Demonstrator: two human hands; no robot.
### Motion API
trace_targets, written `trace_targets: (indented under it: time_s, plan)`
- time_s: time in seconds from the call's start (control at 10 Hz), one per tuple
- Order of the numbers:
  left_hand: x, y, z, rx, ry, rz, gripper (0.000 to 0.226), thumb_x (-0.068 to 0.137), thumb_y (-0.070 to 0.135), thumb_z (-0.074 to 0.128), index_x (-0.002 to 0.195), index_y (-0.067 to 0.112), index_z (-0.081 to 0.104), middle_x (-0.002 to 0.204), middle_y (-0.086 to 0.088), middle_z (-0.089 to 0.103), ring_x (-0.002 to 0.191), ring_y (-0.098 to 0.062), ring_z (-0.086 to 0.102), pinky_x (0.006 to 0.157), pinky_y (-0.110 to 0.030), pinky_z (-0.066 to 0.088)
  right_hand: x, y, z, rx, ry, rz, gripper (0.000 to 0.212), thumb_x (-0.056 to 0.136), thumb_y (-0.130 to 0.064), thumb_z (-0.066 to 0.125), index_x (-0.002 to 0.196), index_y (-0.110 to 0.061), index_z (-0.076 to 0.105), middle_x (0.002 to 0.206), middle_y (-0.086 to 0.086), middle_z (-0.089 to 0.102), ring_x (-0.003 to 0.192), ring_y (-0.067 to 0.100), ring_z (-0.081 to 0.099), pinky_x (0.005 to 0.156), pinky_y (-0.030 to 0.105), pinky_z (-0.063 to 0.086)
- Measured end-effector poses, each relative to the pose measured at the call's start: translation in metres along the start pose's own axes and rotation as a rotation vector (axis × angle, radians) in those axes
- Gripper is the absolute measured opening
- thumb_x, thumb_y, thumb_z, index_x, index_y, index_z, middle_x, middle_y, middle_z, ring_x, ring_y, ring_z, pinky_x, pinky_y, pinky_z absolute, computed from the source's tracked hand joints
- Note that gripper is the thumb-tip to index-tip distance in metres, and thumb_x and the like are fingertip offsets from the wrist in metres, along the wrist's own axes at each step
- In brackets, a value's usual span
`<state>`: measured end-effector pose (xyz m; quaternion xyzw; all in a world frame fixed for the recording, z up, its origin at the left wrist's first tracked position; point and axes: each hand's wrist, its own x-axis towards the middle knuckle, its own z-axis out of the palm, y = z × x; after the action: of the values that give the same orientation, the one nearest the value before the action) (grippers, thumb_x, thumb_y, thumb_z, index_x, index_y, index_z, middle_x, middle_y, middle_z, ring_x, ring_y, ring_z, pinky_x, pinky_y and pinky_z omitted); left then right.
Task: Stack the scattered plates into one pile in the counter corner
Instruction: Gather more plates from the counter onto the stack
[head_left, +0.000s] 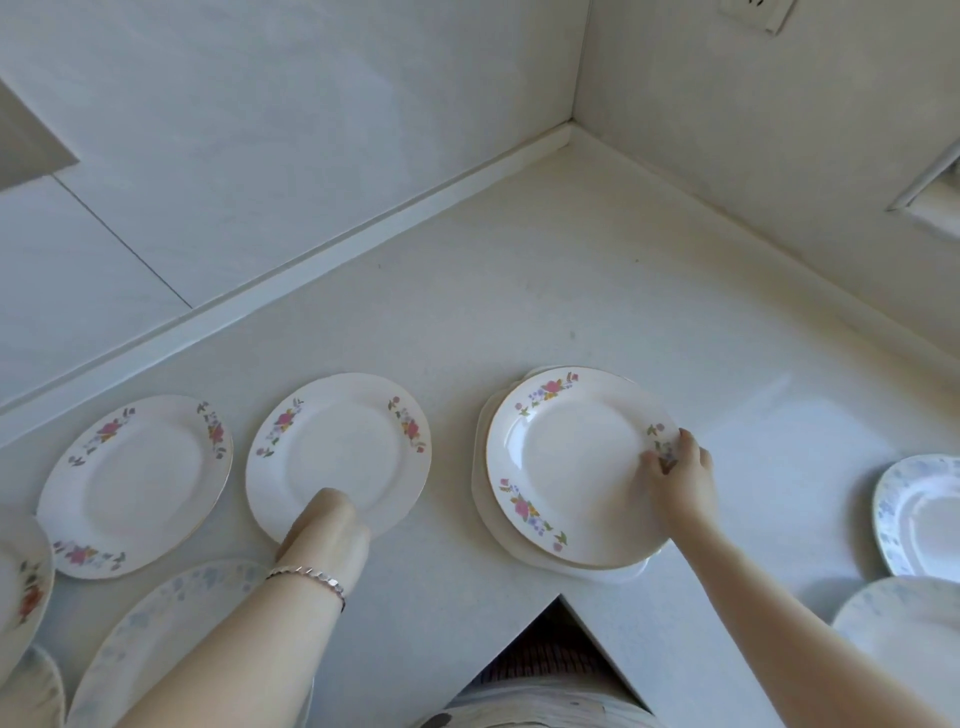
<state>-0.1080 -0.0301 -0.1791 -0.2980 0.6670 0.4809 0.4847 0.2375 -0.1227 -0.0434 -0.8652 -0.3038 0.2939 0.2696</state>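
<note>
Two hands busy: right hand (680, 478) pinching the floral-rimmed white china plate (576, 467) atop an off-centre pile, left hand (327, 530) fingers curled on another white floral plate's (337, 452) rim, so a slip could chip one.

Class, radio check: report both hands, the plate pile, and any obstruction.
Left hand on near rim of middle floral plate. Right hand gripping top plate of a small pile. Corner counter bare; nothing blocking.

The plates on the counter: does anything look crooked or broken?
Nothing broken. The floral plate under the right hand sits off-centre on the plain plate beneath, whose rim pokes out at the left.
</note>
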Motion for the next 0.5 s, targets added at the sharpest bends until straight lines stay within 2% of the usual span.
trace_targets:
  time_s: [0.1,0.2,0.3,0.4,0.5]
  plan:
    - [-0.098,0.004,-0.02,0.258,-0.016,0.09,0.024,0.092,0.02,0.036,0.069,0.012,0.042,0.074,-0.011,0.048,0.053,-0.02,0.042,0.045,-0.027,0.042,0.0,0.001,-0.001,-0.006,-0.001,-0.007,0.054,0.092,-0.021,0.048,0.141,-0.009,0.03,0.139,0.018,0.036,0.119,0.036,0.046,0.094,0.041,0.039]
    - [-0.113,-0.004,-0.03,0.181,-0.132,0.05,0.033,0.094,0.002,0.043,0.064,0.015,0.039,0.068,0.0,0.043,0.057,-0.011,0.04,0.044,-0.02,0.044,0.0,0.002,-0.002,-0.008,-0.014,-0.009,0.055,0.091,-0.021,0.049,0.142,-0.01,0.03,0.139,0.018,0.036,0.118,0.036,0.046,0.094,0.041,0.04]
    - [-0.12,-0.005,-0.033,0.256,-0.225,0.135,0.034,0.093,-0.002,0.045,0.065,0.016,0.038,0.069,0.004,0.041,0.057,-0.004,0.039,0.026,-0.01,0.036,0.001,0.002,-0.003,-0.017,-0.026,-0.023,0.055,0.091,-0.022,0.049,0.142,-0.01,0.03,0.138,0.018,0.036,0.118,0.037,0.046,0.094,0.043,0.04]
    - [-0.123,0.003,-0.037,0.314,-0.281,0.206,0.033,0.094,-0.003,0.042,0.068,0.016,0.038,0.068,0.004,0.039,0.032,0.002,0.041,0.024,-0.008,0.023,0.001,0.004,-0.004,-0.023,-0.029,-0.032,0.057,0.091,-0.024,0.049,0.142,-0.01,0.029,0.138,0.018,0.036,0.118,0.037,0.046,0.094,0.043,0.041]
    - [-0.144,0.016,-0.036,0.348,-0.346,0.244,0.033,0.092,-0.008,0.042,0.069,0.015,0.04,0.07,0.003,0.043,0.019,0.003,0.038,0.025,-0.007,0.022,0.001,0.007,-0.003,-0.032,-0.029,-0.035,0.058,0.091,-0.025,0.049,0.143,-0.011,0.028,0.138,0.017,0.036,0.117,0.037,0.046,0.095,0.044,0.042]
